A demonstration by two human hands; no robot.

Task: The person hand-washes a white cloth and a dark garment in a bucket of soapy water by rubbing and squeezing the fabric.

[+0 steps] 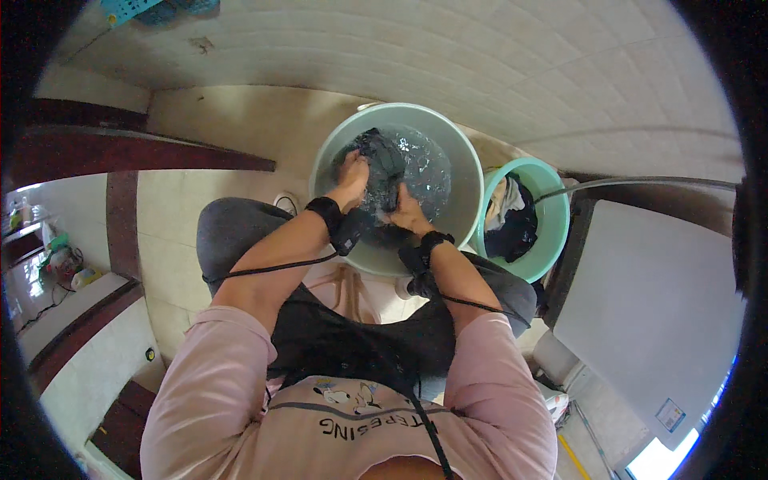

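A large pale basin (466,200) of sudsy grey water (428,164) stands on the floor between my knees. Bunched in the water is a dark, wet garment (382,156), partly submerged, so its kind cannot be made out. My left hand (352,178) is closed on the garment's left side, fingers curled into the cloth. Lower and to the right, my right hand (408,211) grips a hanging fold of the same garment, thumb uppermost. Some of the right fingers are hidden by water and cloth. Both wrists wear black straps with cables.
Right of the basin, a turquoise tub (552,220) holds dark clothes (516,232) and a beige cloth (500,202). A grey hose (640,180) runs into it. Further right stands a white appliance (648,312). Tiled wall (512,64) lies behind; a dark wooden edge (160,150) is left.
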